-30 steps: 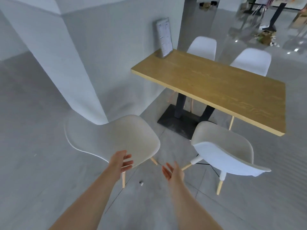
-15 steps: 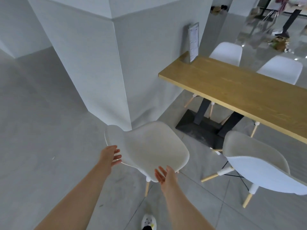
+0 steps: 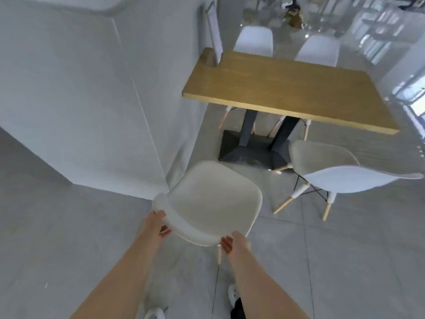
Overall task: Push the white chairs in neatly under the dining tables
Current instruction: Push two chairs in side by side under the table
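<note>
A white shell chair (image 3: pixel 211 201) with wooden legs stands just in front of me, its seat facing the wooden dining table (image 3: pixel 285 88). My left hand (image 3: pixel 155 223) grips the left end of its backrest rim. My right hand (image 3: pixel 233 242) is cupped against the backrest's right end, fingers behind the shell. A second white chair (image 3: pixel 333 171) stands to the right, pulled out from the table and turned sideways. Two more white chairs, one on the left (image 3: pixel 254 41) and one on the right (image 3: pixel 318 50), sit at the table's far side.
A large white pillar (image 3: pixel 96 93) rises close on the left, its corner next to the near chair. The table's black base (image 3: pixel 250 153) sits on the grey tiled floor. A menu stand (image 3: pixel 215 40) is at the table's far left corner. My shoes (image 3: pixel 232 293) show below.
I have stepped in behind the near chair. Both hands, open and apart before, now rest on the two ends of its backrest. The view has swung to face the table.
</note>
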